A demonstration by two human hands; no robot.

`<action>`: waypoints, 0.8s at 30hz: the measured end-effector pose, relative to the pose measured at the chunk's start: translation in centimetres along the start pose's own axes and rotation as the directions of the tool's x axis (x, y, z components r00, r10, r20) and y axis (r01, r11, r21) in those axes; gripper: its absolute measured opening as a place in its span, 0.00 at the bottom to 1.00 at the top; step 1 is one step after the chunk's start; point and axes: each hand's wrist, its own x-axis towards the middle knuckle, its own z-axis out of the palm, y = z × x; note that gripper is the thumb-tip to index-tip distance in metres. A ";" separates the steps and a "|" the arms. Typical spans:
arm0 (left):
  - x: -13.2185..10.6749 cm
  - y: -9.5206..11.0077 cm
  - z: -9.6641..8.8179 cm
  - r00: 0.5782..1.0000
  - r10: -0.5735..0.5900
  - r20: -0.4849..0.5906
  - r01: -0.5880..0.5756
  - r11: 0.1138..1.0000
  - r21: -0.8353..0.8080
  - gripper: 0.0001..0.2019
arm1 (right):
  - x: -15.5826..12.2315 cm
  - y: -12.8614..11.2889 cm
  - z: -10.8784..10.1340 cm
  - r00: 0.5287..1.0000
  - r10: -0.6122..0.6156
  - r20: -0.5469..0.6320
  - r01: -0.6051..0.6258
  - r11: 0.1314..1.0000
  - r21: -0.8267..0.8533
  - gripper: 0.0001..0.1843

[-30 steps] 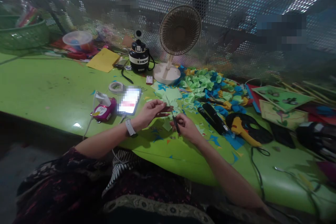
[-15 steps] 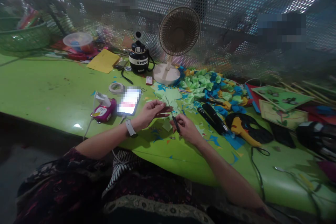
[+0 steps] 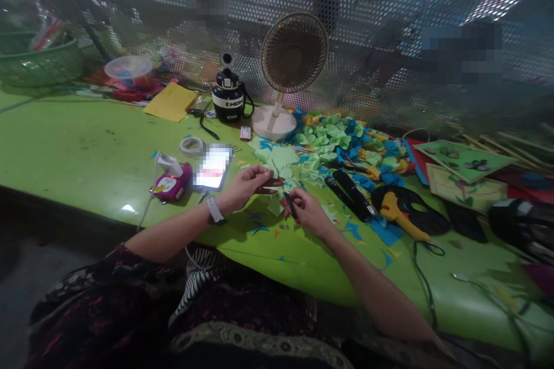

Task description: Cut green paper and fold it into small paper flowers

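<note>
My left hand (image 3: 250, 183) pinches a small piece of light green paper (image 3: 278, 189) over the green table (image 3: 86, 144). A white watch sits on that wrist. My right hand (image 3: 305, 209) is closed round the black handles of scissors (image 3: 286, 195), whose thin blades point up toward the paper held by the left hand. Just beyond both hands lie loose light green paper pieces (image 3: 281, 158). Small blue and orange paper scraps are scattered on the table around my hands.
A lit phone (image 3: 212, 167), a pink device (image 3: 172, 182) and a tape roll (image 3: 191, 145) lie left. A fan (image 3: 288, 69) and black jug (image 3: 228, 99) stand behind. Folded paper shapes (image 3: 346, 144), a stapler (image 3: 352, 190) and a yellow glue gun (image 3: 400, 213) lie right.
The scissors in my right hand have tilted and dropped slightly; both hands stay in about the same place.
</note>
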 end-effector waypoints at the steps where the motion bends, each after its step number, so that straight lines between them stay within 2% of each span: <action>1: -0.1 0.0 0.1 1.000 -0.004 0.004 0.004 1.000 0.006 0.15 | 0.0 0.0 0.0 1.000 0.002 0.003 -0.002 1.000 0.007 0.29; 7: -0.1 0.1 0.1 1.000 0.002 0.005 -0.002 1.000 0.000 0.13 | -0.1 0.0 -0.1 1.000 -0.010 0.003 0.010 1.000 0.005 0.28; 24: 0.3 -0.1 -0.4 0.998 0.025 -0.052 -0.024 1.000 0.015 0.17 | -0.4 -0.5 -0.1 1.000 -0.004 0.009 0.004 0.999 -0.033 0.27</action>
